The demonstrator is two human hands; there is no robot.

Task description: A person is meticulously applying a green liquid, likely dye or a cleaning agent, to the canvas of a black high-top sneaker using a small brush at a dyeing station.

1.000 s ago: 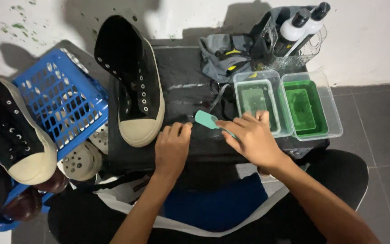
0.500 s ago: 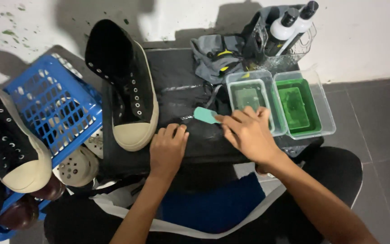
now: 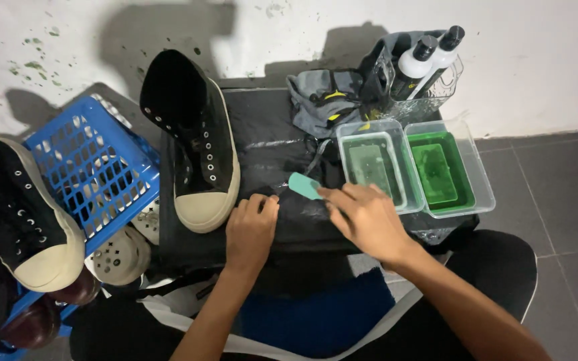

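Teal brush [image 3: 304, 185] gripped in the right hand [image 3: 364, 220] over a black work surface [image 3: 269, 147], left hand [image 3: 251, 229] flat beside it.

The right hand's fingers are curled round the brush's handle end, so only the teal head shows, poking out to the left just above the wet-looking black surface. The left hand is spread open and pressed palm-down on the same surface, holding nothing, with its fingertips near the brush head. A black high-top shoe [image 3: 195, 140] with a cream toe cap stands just left of the hands. Two clear tubs [image 3: 415, 167] of green liquid sit right of the brush, side by side. Behind them are a grey cloth [image 3: 322, 100] and two white bottles [image 3: 426, 60] with black caps in a clear holder. A blue plastic crate [image 3: 95, 174] lies at the far left, with another black shoe [image 3: 21, 214] on its edge.
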